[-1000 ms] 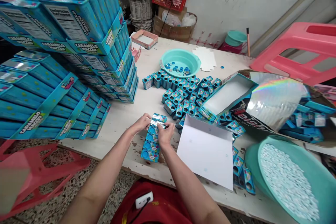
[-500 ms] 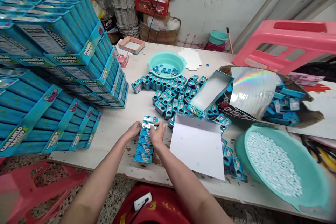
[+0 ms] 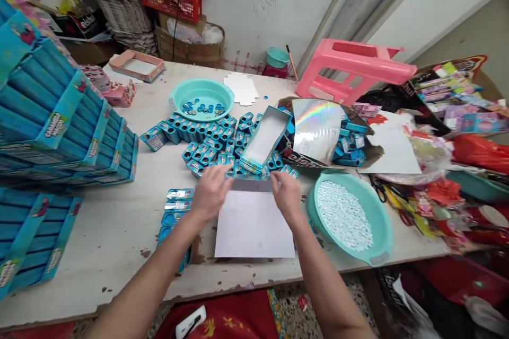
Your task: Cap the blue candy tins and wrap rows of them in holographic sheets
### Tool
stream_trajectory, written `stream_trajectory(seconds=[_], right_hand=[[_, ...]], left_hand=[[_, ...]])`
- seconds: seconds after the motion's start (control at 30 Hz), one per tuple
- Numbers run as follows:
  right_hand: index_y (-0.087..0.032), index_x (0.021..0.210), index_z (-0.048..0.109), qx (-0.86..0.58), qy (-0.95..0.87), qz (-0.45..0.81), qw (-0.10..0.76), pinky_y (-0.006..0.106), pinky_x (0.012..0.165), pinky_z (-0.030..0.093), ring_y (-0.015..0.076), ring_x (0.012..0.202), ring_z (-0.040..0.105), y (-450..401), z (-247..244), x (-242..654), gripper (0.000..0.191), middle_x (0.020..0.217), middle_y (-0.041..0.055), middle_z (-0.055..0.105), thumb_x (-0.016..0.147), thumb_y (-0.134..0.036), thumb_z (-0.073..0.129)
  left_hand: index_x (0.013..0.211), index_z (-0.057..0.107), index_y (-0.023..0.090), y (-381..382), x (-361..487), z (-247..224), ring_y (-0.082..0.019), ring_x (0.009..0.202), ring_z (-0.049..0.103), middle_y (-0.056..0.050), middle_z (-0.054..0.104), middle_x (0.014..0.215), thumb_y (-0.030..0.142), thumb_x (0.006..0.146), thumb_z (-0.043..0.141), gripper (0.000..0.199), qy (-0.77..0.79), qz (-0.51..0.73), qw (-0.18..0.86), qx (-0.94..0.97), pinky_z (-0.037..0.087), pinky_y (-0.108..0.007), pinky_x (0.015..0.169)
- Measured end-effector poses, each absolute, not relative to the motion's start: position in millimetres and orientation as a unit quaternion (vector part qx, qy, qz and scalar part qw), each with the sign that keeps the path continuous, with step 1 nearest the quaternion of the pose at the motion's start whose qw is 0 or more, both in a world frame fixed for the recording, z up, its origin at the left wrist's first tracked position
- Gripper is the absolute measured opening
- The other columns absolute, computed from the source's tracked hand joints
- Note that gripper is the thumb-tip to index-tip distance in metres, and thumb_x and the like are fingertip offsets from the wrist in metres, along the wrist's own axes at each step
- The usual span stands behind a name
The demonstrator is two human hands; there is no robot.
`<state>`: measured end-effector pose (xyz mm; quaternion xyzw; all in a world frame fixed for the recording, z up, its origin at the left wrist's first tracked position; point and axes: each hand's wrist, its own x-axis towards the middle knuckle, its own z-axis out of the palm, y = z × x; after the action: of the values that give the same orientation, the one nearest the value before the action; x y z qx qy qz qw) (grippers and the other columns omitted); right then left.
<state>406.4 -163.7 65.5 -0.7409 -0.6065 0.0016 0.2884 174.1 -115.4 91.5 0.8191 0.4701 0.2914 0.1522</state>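
Observation:
A white sheet of card [image 3: 256,222] lies in front of me, with a greyish strip along its far edge. My left hand [image 3: 212,190] is at its far left corner, fingers bent and drawn together. At the far right corner my right hand [image 3: 287,195] has thumb and fingers pinched at the edge; the exact contact is blurred. Left of the card, a row of small blue caramel boxes [image 3: 175,205] lies partly behind my left forearm. Beyond my hands stand many blue boxes with round holes [image 3: 207,153], and a blue tray [image 3: 262,137] with a white inside rests on them.
A turquoise basin [image 3: 202,96] with small round pieces stands at the back. Another basin [image 3: 379,222], to the right, holds white pellets. Stacked blue display boxes [image 3: 71,111] rise on the left. A carton of blue boxes [image 3: 352,143] and a pink stool [image 3: 353,63] are at the right.
Both hands have left the row of blue boxes and moved right to the white card's far corners. The view has turned right.

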Motion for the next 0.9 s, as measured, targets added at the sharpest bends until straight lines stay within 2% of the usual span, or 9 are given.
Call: stream_trajectory(seconds=[0.07,0.1,0.2,0.27,0.33,0.47,0.57,0.73,0.9], right_hand=[[-0.022,0.075,0.066,-0.744,-0.637,0.076,0.187,0.031,0.071,0.041,0.0197,0.072,0.058,-169,41,416,0.019,0.073,0.0053,0.065,0.084,-0.027,0.05],[-0.022,0.075,0.066,-0.74,-0.645,0.099,0.162,0.031,0.07,0.041,0.0196,0.072,0.058,-174,29,417,0.019,0.072,0.005,0.065,0.084,-0.027,0.05],[-0.021,0.094,0.064,-0.743,-0.636,0.081,0.192,0.032,0.074,0.043,0.0214,0.085,0.056,-182,6,419,0.02,0.088,0.0076,0.063,0.086,-0.029,0.047],[-0.019,0.111,0.058,-0.763,-0.608,0.027,0.22,0.036,0.079,0.043,0.0247,0.098,0.052,-176,0,425,0.03,0.105,0.0121,0.057,0.087,-0.033,0.047],[-0.018,0.119,0.053,-0.775,-0.599,-0.008,0.201,0.04,0.082,0.042,0.0282,0.104,0.048,-165,-3,434,0.038,0.114,0.0152,0.052,0.086,-0.035,0.049],[-0.021,0.118,0.056,-0.75,-0.648,-0.003,0.13,0.042,0.082,0.041,0.0287,0.099,0.047,-152,-9,448,0.035,0.112,0.0129,0.056,0.086,-0.033,0.051],[-0.02,0.117,0.056,-0.729,-0.669,-0.011,0.147,0.041,0.083,0.041,0.0273,0.1,0.048,-158,-14,450,0.032,0.114,0.0123,0.057,0.088,-0.03,0.047],[-0.018,0.103,0.058,-0.709,-0.677,0.023,0.198,0.039,0.084,0.043,0.0245,0.099,0.05,-167,-11,452,0.023,0.11,0.0125,0.057,0.089,-0.031,0.046],[-0.019,0.122,0.05,-0.717,-0.676,0.026,0.167,0.042,0.086,0.043,0.0272,0.104,0.048,-158,-7,456,0.041,0.115,0.0138,0.054,0.086,-0.037,0.051]], left_hand=[[0.124,0.05,0.022,-119,218,78,-0.022,0.111,0.048,-0.007,0.057,0.122,0.039,0.091,0.04,0.038,0.401,0.212,0.148,0.879,0.037,-0.037,0.093],[0.123,0.05,0.023,-123,234,67,-0.024,0.11,0.048,-0.006,0.057,0.122,0.04,0.09,0.042,0.038,0.382,0.166,0.15,0.897,0.037,-0.039,0.091],[0.121,0.052,0.029,-138,256,30,-0.028,0.112,0.046,-0.005,0.053,0.128,0.044,0.086,0.048,0.038,0.362,0.082,0.146,0.917,0.036,-0.043,0.088],[0.124,0.05,0.034,-146,256,12,-0.031,0.119,0.04,-0.003,0.046,0.136,0.047,0.084,0.05,0.041,0.367,0.075,0.133,0.918,0.034,-0.045,0.089],[0.126,0.048,0.037,-150,253,3,-0.032,0.123,0.035,-0.002,0.041,0.141,0.049,0.084,0.05,0.044,0.375,0.081,0.12,0.916,0.032,-0.047,0.091],[0.127,0.048,0.039,-148,251,0,-0.03,0.122,0.036,0.0,0.041,0.141,0.05,0.085,0.047,0.043,0.371,0.086,0.108,0.918,0.032,-0.046,0.091],[0.128,0.046,0.04,-147,251,-1,-0.029,0.123,0.036,0.0,0.041,0.141,0.051,0.085,0.047,0.045,0.366,0.093,0.102,0.92,0.032,-0.044,0.091],[0.129,0.045,0.04,-150,249,-8,-0.029,0.124,0.035,0.0,0.04,0.142,0.052,0.084,0.047,0.047,0.369,0.1,0.102,0.919,0.031,-0.044,0.093],[0.131,0.044,0.037,-151,247,-9,-0.03,0.127,0.033,-0.001,0.038,0.144,0.05,0.085,0.046,0.048,0.368,0.099,0.118,0.917,0.03,-0.046,0.095]])
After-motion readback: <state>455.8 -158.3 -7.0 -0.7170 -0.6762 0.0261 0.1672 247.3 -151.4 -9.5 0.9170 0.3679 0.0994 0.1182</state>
